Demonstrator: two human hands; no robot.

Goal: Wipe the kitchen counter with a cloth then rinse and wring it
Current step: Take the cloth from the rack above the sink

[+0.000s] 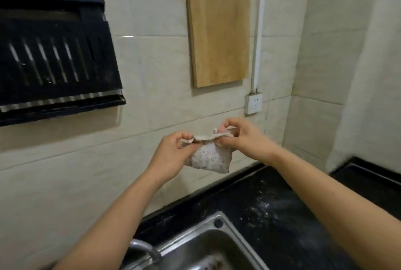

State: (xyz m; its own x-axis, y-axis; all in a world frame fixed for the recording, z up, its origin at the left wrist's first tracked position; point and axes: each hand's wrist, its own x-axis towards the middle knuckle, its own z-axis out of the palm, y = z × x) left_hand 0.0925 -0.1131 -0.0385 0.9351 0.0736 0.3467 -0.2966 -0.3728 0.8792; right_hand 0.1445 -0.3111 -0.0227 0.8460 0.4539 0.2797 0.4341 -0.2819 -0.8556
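Observation:
A small speckled whitish cloth (pixel 211 159) hangs folded in the air in front of the tiled wall, above the back of the counter. My left hand (pixel 171 154) pinches its upper left edge. My right hand (pixel 245 137) pinches the upper right edge, so the top hem is stretched between them. Below lies the black speckled counter (pixel 271 209), with pale specks and smears on it. The steel sink (pixel 208 239) sits at the bottom centre, with its tap (pixel 144 247) at the left rim.
A wooden cutting board (pixel 219 29) hangs on the wall above the hands. A black dish rack (pixel 54 53) is mounted at the left. A white socket (pixel 253 103) sits right of the cloth. A black stove edge (pixel 368 174) lies at the far right.

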